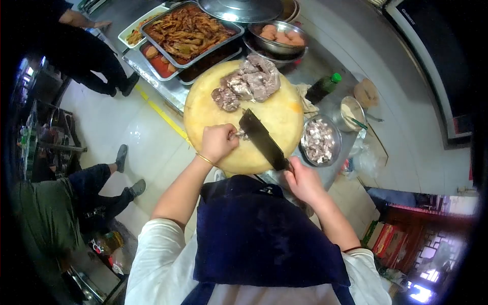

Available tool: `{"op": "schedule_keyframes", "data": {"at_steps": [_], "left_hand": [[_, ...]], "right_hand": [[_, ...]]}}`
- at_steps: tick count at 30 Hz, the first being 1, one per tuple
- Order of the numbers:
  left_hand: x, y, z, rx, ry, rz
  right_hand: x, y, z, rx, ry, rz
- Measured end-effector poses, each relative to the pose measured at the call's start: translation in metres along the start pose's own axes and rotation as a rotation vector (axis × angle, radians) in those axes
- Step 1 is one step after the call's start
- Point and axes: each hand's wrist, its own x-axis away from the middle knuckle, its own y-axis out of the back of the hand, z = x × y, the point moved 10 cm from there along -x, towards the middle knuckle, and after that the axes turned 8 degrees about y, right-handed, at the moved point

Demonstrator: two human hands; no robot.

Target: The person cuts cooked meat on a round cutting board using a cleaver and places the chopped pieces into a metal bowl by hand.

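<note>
On the round yellow chopping board (203,109), my left hand (218,143) has its fingers closed on a small piece of meat (242,134), left of the blade. My right hand (303,179) grips the handle of a dark cleaver (263,140), whose wide blade slants up and left over the board, its far end beside the meat piece. Large chunks of cooked meat (251,81) lie at the board's far side. A clear bowl of chopped meat (320,140) stands to the right of the board.
Trays of food (190,33) and a steel bowl of round brown items (278,36) stand behind the board. A green-capped bottle (324,87) and a container with a spoon (351,114) are at the right. Two people (94,56) (61,203) are at the left.
</note>
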Motion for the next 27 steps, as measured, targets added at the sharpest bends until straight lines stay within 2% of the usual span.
{"op": "schedule_keyframes", "data": {"at_steps": [7, 10, 14, 15, 18, 19, 20, 22, 25, 27], "left_hand": [[0.012, -0.009, 0.004, -0.075, 0.084, -0.035], [0.014, -0.008, 0.005, -0.029, 0.094, -0.056], [0.024, 0.013, 0.019, 0.152, 0.183, -0.156], [0.026, 0.018, 0.008, 0.008, 0.069, -0.192], [0.040, 0.009, -0.031, -0.139, -0.290, -0.191], [0.046, -0.009, -0.030, -0.047, -0.319, -0.065], [0.050, -0.016, -0.033, 0.069, -0.291, 0.018], [0.053, -0.017, -0.028, 0.203, -0.169, -0.027], [0.052, -0.001, -0.013, 0.183, -0.032, -0.213], [0.051, -0.004, -0.019, 0.076, -0.125, -0.148]], "right_hand": [[-0.028, -0.009, 0.037, 0.091, -0.032, 0.230], [-0.051, -0.035, 0.038, 0.081, 0.011, 0.205], [-0.045, -0.033, 0.030, 0.070, 0.016, 0.178], [-0.040, -0.027, 0.022, 0.070, 0.012, 0.154], [-0.019, -0.013, -0.010, 0.098, -0.037, 0.117], [-0.012, -0.009, -0.017, 0.067, -0.039, 0.095], [-0.006, -0.003, -0.022, 0.035, -0.043, 0.069], [0.004, -0.004, -0.032, 0.005, -0.016, 0.056], [0.015, -0.006, -0.028, 0.011, 0.010, 0.047], [0.016, -0.004, -0.013, 0.006, 0.032, 0.045]]}}
